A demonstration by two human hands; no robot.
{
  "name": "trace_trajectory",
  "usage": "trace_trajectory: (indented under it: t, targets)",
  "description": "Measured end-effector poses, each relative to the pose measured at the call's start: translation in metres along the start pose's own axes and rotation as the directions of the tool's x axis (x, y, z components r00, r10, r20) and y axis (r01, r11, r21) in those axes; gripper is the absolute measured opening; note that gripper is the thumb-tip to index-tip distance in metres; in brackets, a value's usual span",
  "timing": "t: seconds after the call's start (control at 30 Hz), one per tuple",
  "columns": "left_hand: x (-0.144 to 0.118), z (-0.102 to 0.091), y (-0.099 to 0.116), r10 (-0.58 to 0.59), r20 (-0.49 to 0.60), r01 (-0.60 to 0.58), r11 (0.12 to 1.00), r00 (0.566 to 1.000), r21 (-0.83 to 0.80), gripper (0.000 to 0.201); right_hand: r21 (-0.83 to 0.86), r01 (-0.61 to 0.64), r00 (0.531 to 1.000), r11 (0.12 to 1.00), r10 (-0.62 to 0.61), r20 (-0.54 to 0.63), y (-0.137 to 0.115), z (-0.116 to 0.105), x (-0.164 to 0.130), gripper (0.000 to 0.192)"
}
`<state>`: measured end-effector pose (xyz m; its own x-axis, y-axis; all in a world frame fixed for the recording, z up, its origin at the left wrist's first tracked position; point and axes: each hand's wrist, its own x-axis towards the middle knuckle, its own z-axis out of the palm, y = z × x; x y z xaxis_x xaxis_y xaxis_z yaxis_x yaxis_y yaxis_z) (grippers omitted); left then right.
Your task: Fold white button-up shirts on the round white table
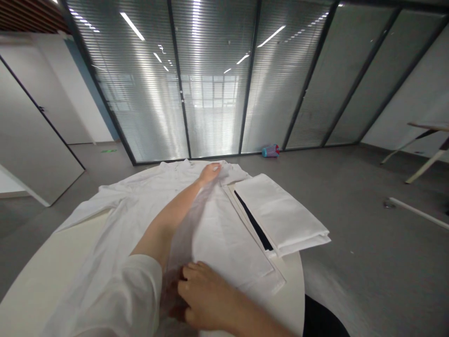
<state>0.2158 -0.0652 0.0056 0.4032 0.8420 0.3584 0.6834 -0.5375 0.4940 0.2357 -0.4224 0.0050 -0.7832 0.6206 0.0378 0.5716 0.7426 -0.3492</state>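
Observation:
A white shirt lies spread over the round table, one sleeve reaching out to the left. My left hand is stretched to the far edge of the shirt, its fingers closed on the cloth near the shoulder. Close to me, my right hand has its fingers curled round the near end of the shirt; the fingertips are partly in shadow. Between the hands, the right part of the shirt lies folded inward. Beside it on the right sits a folded white cloth with a dark strip along its left side.
The round cream table holds the cloth, and the folded cloth overhangs its right edge. On the floor by the glass partition stands a small blue and red basket. Another table is at the far right, a door at left.

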Motion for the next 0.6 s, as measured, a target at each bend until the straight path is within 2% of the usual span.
trace_trajectory:
  t: [0.07,0.13,0.23,0.33,0.37,0.43,0.6]
  targets:
    - [-0.022,-0.041,-0.041,-0.129,-0.077,0.137,0.984,0.989,0.116,0.037,0.041,0.001,0.998,0.999,0.002,-0.064,-0.001,-0.005,-0.001,0.029]
    - [-0.055,-0.087,-0.086,-0.262,-0.149,0.291,0.930,0.953,0.224,0.037,0.089,0.008,0.993,0.996,0.003,-0.121,-0.003,-0.007,-0.003,0.034]
    - [-0.116,-0.153,-0.143,-0.446,-0.230,0.501,0.793,0.865,0.348,0.036,0.147,0.059,0.991,0.987,-0.040,-0.127,-0.007,-0.009,-0.006,0.060]
    - [-0.172,-0.199,-0.181,-0.575,-0.255,0.624,0.657,0.778,0.422,0.036,0.185,0.125,0.990,0.975,-0.110,-0.089,-0.014,-0.008,-0.008,0.072]
    - [-0.187,-0.209,-0.189,-0.599,-0.242,0.637,0.634,0.763,0.439,0.036,0.196,0.137,0.989,0.971,-0.125,-0.073,-0.016,-0.006,-0.008,0.075]
    - [-0.207,-0.220,-0.201,-0.618,-0.184,0.622,0.631,0.764,0.464,0.038,0.217,0.163,0.987,0.962,-0.160,-0.032,-0.020,-0.003,-0.008,0.079]
    - [-0.217,-0.219,-0.220,-0.572,-0.059,0.528,0.707,0.818,0.471,0.052,0.225,0.229,0.963,0.947,-0.254,0.089,-0.019,0.008,-0.006,0.083]
